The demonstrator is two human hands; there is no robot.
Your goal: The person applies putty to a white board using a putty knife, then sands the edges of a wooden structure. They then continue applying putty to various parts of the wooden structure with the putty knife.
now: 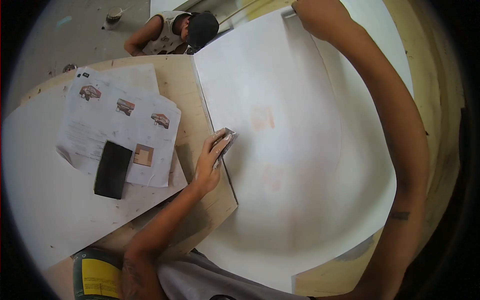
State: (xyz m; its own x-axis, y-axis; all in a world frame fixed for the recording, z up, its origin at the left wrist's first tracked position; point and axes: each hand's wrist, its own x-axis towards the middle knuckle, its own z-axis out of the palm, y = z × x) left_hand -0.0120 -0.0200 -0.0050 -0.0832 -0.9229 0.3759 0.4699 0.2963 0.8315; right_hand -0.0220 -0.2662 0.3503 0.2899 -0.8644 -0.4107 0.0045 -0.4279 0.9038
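My left hand [206,164] is closed around a grey flat scraper [229,134] smeared with white, at the left edge of a large white panel [300,185]. Stretched far forward, my right hand [322,19] is closed at the panel's far end. A scraper-like flat edge [289,15] shows beside its fingers; the rest of that tool is hidden by the hand. Faint orange patches [263,118] show through the panel's white surface.
Printed sheets [120,125] and a dark rectangular block [113,170] lie on a white board to the left. Across the work a co-worker [172,32] bends down. A green and yellow container [100,277] stands near my left elbow. A jar [114,16] is at the far left.
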